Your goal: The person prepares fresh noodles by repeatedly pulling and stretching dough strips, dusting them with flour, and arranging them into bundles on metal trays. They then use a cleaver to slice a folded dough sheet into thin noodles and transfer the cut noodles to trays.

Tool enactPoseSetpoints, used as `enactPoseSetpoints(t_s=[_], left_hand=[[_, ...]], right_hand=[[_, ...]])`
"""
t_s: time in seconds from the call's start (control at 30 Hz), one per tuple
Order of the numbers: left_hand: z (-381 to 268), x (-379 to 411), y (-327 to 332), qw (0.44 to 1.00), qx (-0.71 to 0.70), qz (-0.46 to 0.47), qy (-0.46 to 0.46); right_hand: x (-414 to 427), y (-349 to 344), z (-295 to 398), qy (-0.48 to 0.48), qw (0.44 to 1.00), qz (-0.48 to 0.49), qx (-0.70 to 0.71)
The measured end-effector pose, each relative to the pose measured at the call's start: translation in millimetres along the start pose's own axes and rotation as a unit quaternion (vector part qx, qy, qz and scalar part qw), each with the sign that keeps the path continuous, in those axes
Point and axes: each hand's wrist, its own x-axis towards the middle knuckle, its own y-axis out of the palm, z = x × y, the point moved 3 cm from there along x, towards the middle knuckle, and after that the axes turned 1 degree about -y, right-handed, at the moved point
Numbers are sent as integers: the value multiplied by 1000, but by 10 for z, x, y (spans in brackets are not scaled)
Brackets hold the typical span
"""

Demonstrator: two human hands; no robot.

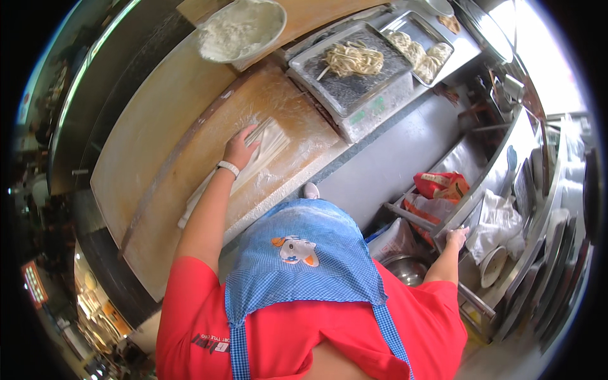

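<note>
My left hand (241, 148), with a white band on its wrist, rests on a long folded sheet of dough (273, 137). Its thumb and fingers are spread over the dough, near the end where lines like cut strips run. The dough lies on a floured wooden board (256, 99), and part of it is hidden under my forearm. Out to the right, my right hand (457, 236) is at the edge of a steel shelf (479, 180). A white plastic bag (496, 223) lies just beyond it. Whether those fingers grip anything is too small to tell.
A bowl of flour (242, 31) stands at the board's far side. Noodles (354, 59) lie on a dark tray (327, 92) atop a scale (380, 102); more noodle bundles (418, 54) fill a metal tray (446, 35). Red bags (439, 185) and a metal bowl (406, 268) sit low right.
</note>
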Motion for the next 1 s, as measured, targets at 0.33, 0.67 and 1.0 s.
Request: enactPoseSetpoints(t_s=[0.33, 0.67, 1.0], left_hand=[[176, -650, 96, 983, 180, -14, -31], [528, -1067, 35, 963, 269, -36, 7], [667, -1468, -353, 947, 318, -36, 33]], right_hand=[[-305, 20, 600, 12, 845, -94, 527], [-2753, -306, 2515, -256, 652, 33, 713], [-3870, -330, 3922, -566, 808, 97, 133]])
